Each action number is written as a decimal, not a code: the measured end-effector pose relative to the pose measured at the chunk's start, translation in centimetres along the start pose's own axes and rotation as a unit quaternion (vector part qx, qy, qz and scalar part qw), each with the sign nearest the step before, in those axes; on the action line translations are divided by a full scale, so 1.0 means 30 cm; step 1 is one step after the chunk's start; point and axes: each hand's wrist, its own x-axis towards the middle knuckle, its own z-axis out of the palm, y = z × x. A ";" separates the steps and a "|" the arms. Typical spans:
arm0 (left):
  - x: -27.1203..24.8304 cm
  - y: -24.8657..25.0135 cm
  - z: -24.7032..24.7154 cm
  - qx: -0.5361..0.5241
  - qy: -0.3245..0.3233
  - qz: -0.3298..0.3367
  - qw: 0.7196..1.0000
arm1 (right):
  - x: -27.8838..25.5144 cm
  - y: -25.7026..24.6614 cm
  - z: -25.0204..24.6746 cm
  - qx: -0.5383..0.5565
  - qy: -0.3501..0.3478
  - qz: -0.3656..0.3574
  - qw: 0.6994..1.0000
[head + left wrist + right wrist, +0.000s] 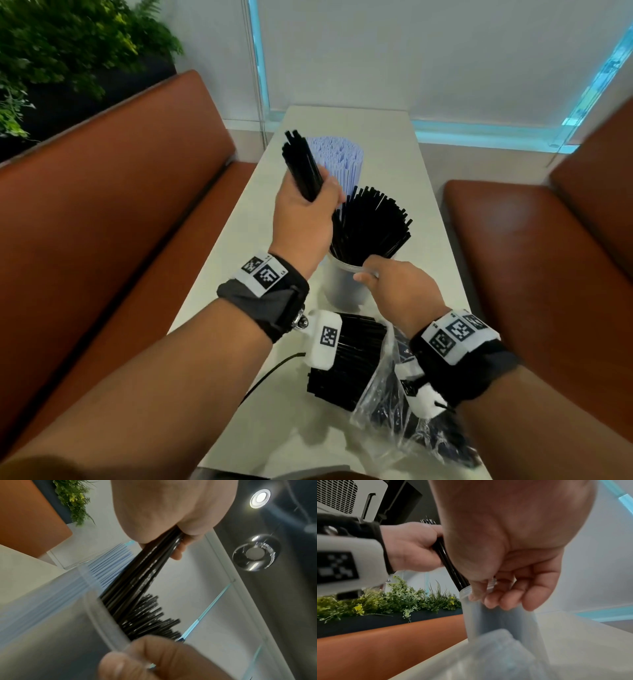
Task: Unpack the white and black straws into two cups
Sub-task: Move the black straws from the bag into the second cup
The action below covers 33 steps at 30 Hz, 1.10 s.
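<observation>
Head view hides the far cup behind the left hand (305,219), which grips a bundle of black straws (303,168); the right hand (397,291) pinches the near cup (342,284) rim.

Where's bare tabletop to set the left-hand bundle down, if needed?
Bare table lies beyond the white straws, and along the left edge beside the cup of black straws. The near end is crowded: loose black straws and the plastic bag. The left hand holds its bundle.

Glossy black straws (145,574) (frosted plastic cup (342,284))
</observation>
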 end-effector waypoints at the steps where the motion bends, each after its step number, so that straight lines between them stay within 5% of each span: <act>1: -0.001 -0.023 0.001 0.030 -0.013 -0.006 0.999 | 0.001 0.002 0.000 -0.003 0.001 -0.003 1.000; 5: 0.008 -0.090 0.002 0.212 -0.091 -0.016 0.973 | 0.003 0.007 -0.002 0.003 0.017 -0.019 1.000; 12: -0.002 -0.168 0.003 0.440 -0.155 -0.016 0.884 | 0.003 0.008 -0.005 -0.015 0.021 -0.037 0.999; 17: 0.013 -0.141 -0.003 0.394 -0.147 0.000 0.907 | 0.003 0.009 -0.007 -0.019 0.016 -0.034 0.999; 20: 0.009 -0.116 0.006 0.381 -0.135 0.096 0.910 | 0.004 0.006 -0.008 -0.010 0.012 -0.032 0.999; 25: 0.005 -0.124 0.024 0.449 -0.216 0.130 0.857 | -0.006 0.018 -0.022 -0.016 0.006 -0.034 0.999; 29: 0.019 -0.108 0.034 0.428 -0.195 0.163 0.867 | -0.011 0.035 -0.028 -0.009 -0.003 -0.046 0.999; 33: 0.004 -0.105 0.052 0.500 -0.287 0.179 0.797 | -0.002 0.035 -0.032 -0.020 -0.012 -0.055 0.998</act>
